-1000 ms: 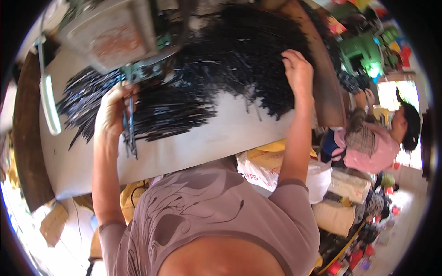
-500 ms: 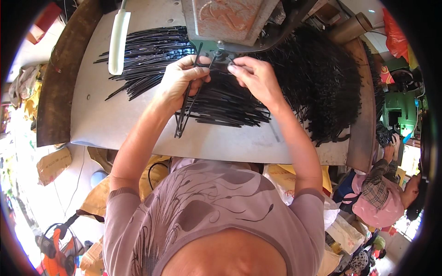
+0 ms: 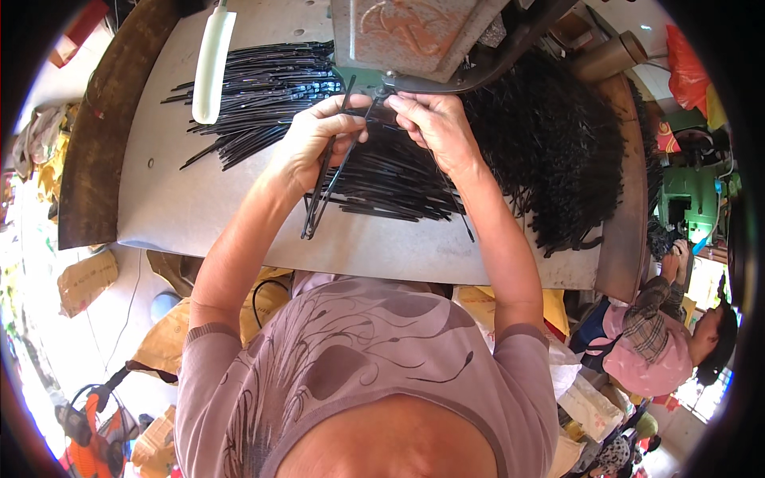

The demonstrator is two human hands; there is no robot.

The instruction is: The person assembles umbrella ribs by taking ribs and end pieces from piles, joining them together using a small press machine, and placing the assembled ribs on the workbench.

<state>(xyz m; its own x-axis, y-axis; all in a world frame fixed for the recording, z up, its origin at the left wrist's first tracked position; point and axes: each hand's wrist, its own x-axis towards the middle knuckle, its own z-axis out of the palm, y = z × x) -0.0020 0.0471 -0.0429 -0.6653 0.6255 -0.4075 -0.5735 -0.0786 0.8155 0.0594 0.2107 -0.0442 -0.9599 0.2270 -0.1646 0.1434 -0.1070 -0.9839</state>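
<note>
My left hand [image 3: 320,142] is closed, pinching a few long thin black rods [image 3: 316,209] between thumb and fingers. They slant down past my wrist toward the table's near edge, their upper ends beside the machine's working tip [image 3: 386,89]. My right hand [image 3: 443,134] is closed too, its thumb and forefinger together just right of that tip. From it one thin black rod [image 3: 459,205] trails down toward the near edge; its gripped end is hidden by my fingers. Under and between both hands lies a pile of similar black rods [image 3: 398,179].
Over the metal table [image 3: 199,215] stands a grey machine housing [image 3: 414,32] with a curved dark lever [image 3: 510,52]. More rods [image 3: 263,88] lie left, below a white handle [image 3: 213,68]. A dense black heap [image 3: 558,151] fills the right. Another person [image 3: 649,342] works at far right.
My right hand has moved slightly left and up, closer to the machine tip, and a rod now hangs visibly from it. The left hand keeps its rods in nearly the same place.
</note>
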